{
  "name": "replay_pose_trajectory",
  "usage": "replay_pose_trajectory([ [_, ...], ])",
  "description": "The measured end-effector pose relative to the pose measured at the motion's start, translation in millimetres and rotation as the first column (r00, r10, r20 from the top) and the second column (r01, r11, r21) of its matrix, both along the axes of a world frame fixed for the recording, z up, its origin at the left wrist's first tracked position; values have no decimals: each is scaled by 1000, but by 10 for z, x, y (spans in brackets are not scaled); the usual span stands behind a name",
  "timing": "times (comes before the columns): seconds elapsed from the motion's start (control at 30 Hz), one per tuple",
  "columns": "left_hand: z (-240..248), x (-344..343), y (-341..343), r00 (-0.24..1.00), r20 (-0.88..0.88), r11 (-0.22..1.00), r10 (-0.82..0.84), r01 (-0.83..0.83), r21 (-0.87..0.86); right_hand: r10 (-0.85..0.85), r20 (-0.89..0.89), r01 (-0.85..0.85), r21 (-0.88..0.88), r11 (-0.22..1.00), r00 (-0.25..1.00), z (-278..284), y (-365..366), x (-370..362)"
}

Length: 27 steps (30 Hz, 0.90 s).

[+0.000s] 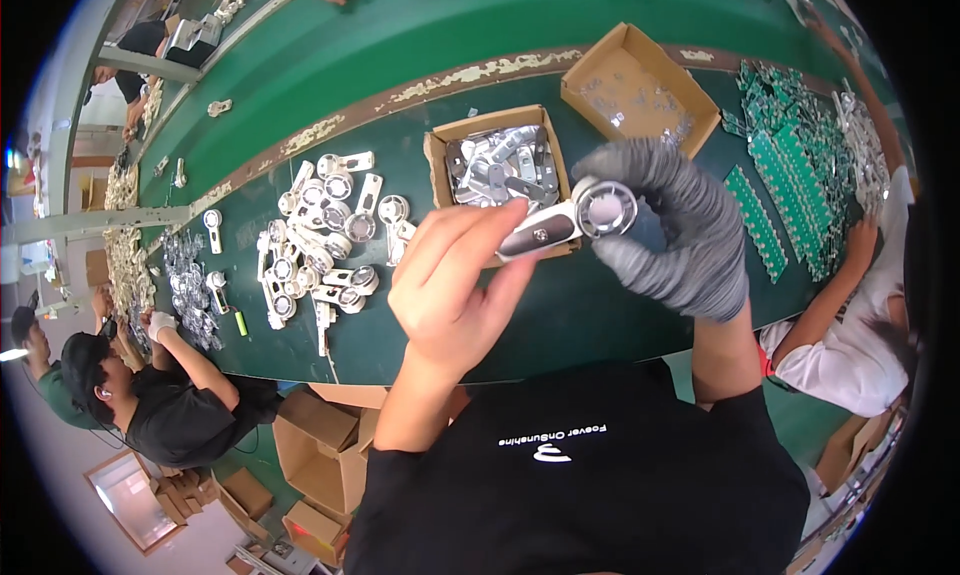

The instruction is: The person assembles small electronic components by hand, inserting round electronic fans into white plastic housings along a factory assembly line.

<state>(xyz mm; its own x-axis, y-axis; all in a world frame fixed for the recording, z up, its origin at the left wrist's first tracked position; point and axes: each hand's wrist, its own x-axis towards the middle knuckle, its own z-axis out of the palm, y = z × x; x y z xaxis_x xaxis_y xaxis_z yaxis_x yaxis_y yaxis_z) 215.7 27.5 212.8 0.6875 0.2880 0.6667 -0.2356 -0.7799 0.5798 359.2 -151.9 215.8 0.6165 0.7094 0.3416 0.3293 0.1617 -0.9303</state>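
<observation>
A small white handheld fan point(540, 232) with a round, ringed head and a dark panel on its handle is held up above the table. My bare left hand point(450, 285) pinches the handle end between thumb and fingers. Around the round head curve the thumb and fingers of my right hand point(685, 230), in a grey striped glove. Just behind the fan stands a cardboard box point(437, 175) of silver and dark elongated cover pieces point(505, 165). To the left lies a heap of similar white fans point(325, 215).
A shallow cardboard tray point(615, 60) holds small clear parts. Green circuit boards point(790, 175) are piled at the right, beside a person in white point(840, 345). At the left are clear parts point(192, 290), a green cylinder point(240, 323) and a co-worker in black point(185, 410). Cardboard boxes point(325, 450) stand below.
</observation>
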Motion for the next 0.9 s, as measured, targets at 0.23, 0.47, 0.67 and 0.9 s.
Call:
replay_pose_trajectory([
  [0.23,50,-74,-189,997,61,988,-36,44,-146,150,-55,-149,23,989,987,132,3,203],
  [0.47,60,-77,-217,999,43,983,-28,36,-183,168,-69,-168,4,986,983,176,-28,203],
  [0.67,-56,243,189,955,-202,973,218,-229,-32,-180,-290,172,-55,984,940,-155,-49,196],
  [0.9,-162,745,617,906,-232,927,353,-306,218,-347,28,323,-443,836,937,-584,-445,44],
])
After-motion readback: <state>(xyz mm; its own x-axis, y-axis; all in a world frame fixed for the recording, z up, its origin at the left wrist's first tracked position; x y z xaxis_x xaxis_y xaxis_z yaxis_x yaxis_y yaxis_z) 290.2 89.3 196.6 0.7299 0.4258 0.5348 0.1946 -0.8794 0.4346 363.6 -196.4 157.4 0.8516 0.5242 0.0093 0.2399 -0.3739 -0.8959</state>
